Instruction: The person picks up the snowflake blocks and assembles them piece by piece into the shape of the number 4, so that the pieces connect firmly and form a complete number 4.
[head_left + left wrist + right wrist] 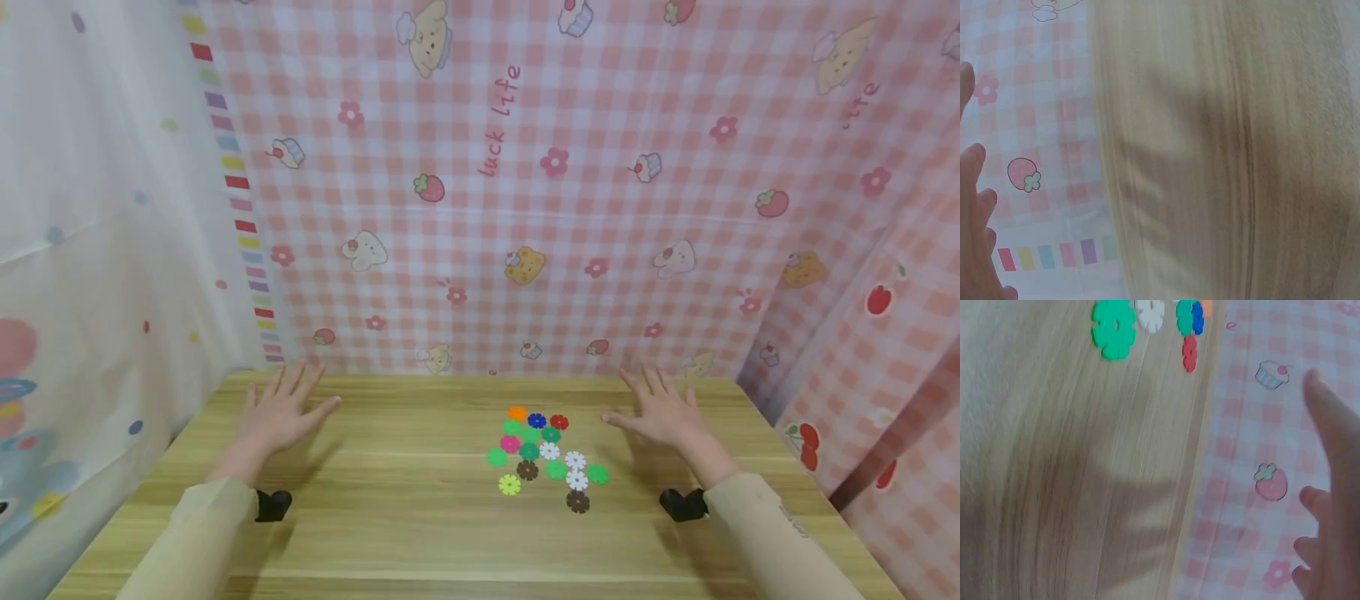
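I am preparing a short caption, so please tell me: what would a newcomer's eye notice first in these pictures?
Probably the colourful flower-shaped discs, grouped on the wooden table right of centre. Next, the left hand and right hand, both empty and spread, on either side. Behind hangs a pink checked cloth.

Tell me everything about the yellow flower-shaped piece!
The yellow piece is a flat, round disc with notches around its edge, like petals. It looks like plastic. It lies flat on the wooden table, at the near left of the other pieces. A brown piece sits just beyond it, to its right; I can't tell whether they touch. Neither the left hand nor the right hand touches it.
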Demonstrator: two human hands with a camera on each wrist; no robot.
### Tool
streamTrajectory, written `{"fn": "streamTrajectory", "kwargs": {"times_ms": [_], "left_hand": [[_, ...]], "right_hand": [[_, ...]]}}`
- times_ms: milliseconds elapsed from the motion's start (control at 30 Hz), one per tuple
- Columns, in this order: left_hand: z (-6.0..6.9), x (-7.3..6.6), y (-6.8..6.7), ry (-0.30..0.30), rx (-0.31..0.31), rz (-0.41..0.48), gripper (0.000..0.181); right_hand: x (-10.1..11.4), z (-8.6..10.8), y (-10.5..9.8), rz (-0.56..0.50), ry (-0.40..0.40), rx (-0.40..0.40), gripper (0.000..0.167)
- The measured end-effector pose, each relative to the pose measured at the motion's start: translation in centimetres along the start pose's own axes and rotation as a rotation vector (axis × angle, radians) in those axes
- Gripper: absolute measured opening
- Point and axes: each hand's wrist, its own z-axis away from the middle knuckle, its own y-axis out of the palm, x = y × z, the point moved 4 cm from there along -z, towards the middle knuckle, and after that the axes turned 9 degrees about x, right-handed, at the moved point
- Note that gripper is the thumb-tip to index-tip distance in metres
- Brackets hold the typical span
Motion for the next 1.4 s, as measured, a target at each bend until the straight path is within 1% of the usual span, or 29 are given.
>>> {"fn": "streamTrajectory", "kwargs": {"times_ms": [100, 167, 267, 333, 400, 433, 467, 533, 567, 633, 700, 800, 900, 1067, 1233, 1300, 1400], "left_hand": [[0.1, -0.1, -0.2, 0.014, -0.005, 0.029, 0.078], [0.2, -0.6, -0.4, 0.039, -0.024, 0.052, 0.076], [0.3, -2.1, -0.6, 0.104, -0.096, 0.092, 0.069], [0.3, -3.4, -0.5, 0.165, -0.163, 0.136, 0.065], [0.2, -4.6, -0.2, 0.215, -0.217, 0.194, 0.059], [0.3, -5.2, 0.2, 0.232, -0.235, 0.229, 0.057], [0.3, -5.8, 0.6, 0.244, -0.247, 0.268, 0.055], [0.4, -7.0, 1.5, 0.256, -0.262, 0.354, 0.051], [0.5, -7.6, 2.0, 0.252, -0.259, 0.402, 0.050], [0.5, -9.0, 3.2, 0.247, -0.252, 0.493, 0.045], [0.4, -10.3, 4.6, 0.239, -0.240, 0.585, 0.042], [0.1, -12.2, 6.4, 0.231, -0.219, 0.699, 0.037], [0.0, -13.8, 7.9, 0.229, -0.211, 0.772, 0.033], [-0.7, -16.1, 9.7, 0.221, -0.201, 0.826, 0.028], [-1.2, -18.0, 10.9, 0.237, -0.185, 0.848, 0.026], [-1.4, -18.5, 11.3, 0.245, -0.174, 0.857, 0.025], [-1.7, -19.0, 11.9, 0.231, -0.145, 0.866, 0.025]], "right_hand": [[0.9, 0.3, -0.3, -0.016, -0.046, -0.033, 0.087], [1.8, 0.6, -0.4, -0.030, -0.095, -0.061, 0.080], [3.5, 1.1, -0.6, -0.052, -0.179, -0.096, 0.075], [4.6, 1.5, -0.4, -0.071, -0.230, -0.105, 0.074], [5.7, 1.7, 0.1, -0.118, -0.279, -0.102, 0.068], [6.4, 1.8, 0.5, -0.159, -0.300, -0.092, 0.064], [7.0, 1.8, 1.0, -0.198, -0.316, -0.083, 0.060], [8.3, 1.7, 2.1, -0.311, -0.341, -0.053, 0.052], [9.0, 1.6, 2.7, -0.370, -0.350, -0.036, 0.049], [10.2, 1.4, 4.0, -0.473, -0.343, -0.004, 0.045], [11.2, 1.0, 5.2, -0.544, -0.336, 0.011, 0.041], [12.4, 0.6, 6.9, -0.618, -0.303, 0.033, 0.038], [13.1, 0.2, 8.2, -0.672, -0.276, 0.041, 0.036], [13.2, -0.1, 9.6, -0.751, -0.248, 0.034, 0.035], [13.1, -0.2, 10.4, -0.750, -0.252, 0.008, 0.034], [13.0, -0.3, 10.7, -0.746, -0.250, 0.002, 0.034], [12.9, -0.3, 11.2, -0.740, -0.253, -0.001, 0.035]]}}
